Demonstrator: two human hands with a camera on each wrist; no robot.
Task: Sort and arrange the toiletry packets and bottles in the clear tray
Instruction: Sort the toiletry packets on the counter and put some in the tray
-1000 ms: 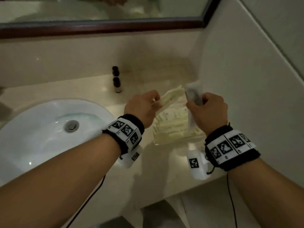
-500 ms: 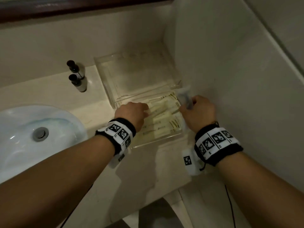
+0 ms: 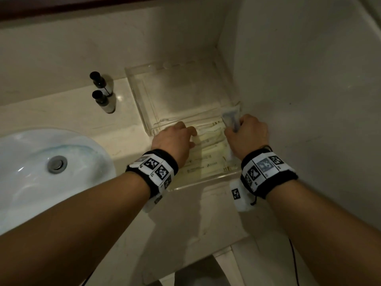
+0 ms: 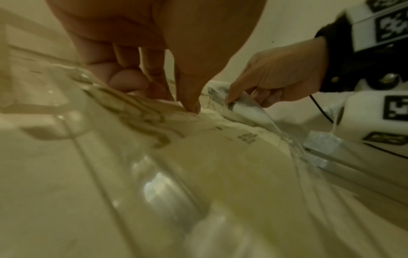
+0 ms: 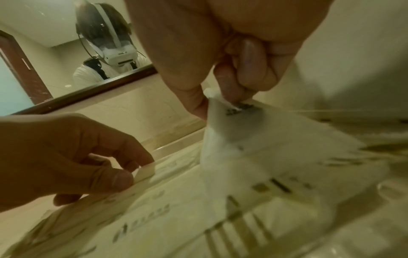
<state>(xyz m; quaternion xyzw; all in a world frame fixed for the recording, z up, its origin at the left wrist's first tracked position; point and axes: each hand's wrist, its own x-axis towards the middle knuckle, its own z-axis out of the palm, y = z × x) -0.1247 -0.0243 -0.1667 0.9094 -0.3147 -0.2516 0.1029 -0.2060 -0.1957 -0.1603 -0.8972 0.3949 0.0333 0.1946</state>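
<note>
**Packets could slip out of line**

Left hand (image 3: 174, 141) pinching a cream packet (image 5: 144, 172) onto the stack in the clear tray (image 3: 136, 96), near compartment. Right hand (image 3: 246, 137) gripping a white sachet (image 3: 232, 118) at 3 o'clock. Risk: smooth packets sliding askew; two bottles (image 3: 103, 100) left outside, at 10 o'clock.

Pale beige stone table (image 3: 86, 116) runs along mirror wall into right-hand corner. White oval sink (image 3: 41, 168) set in table at left, metal drain (image 3: 56, 164) in basin. Two small bottles with black caps (image 3: 102, 93) stand upright on table, touching, just left of clear tray (image 3: 140, 104). Tray sits in corner, right side against wall. Cream toiletry packets (image 3: 208, 159) fill its near compartment; far compartment holds nothing discernible.
</note>
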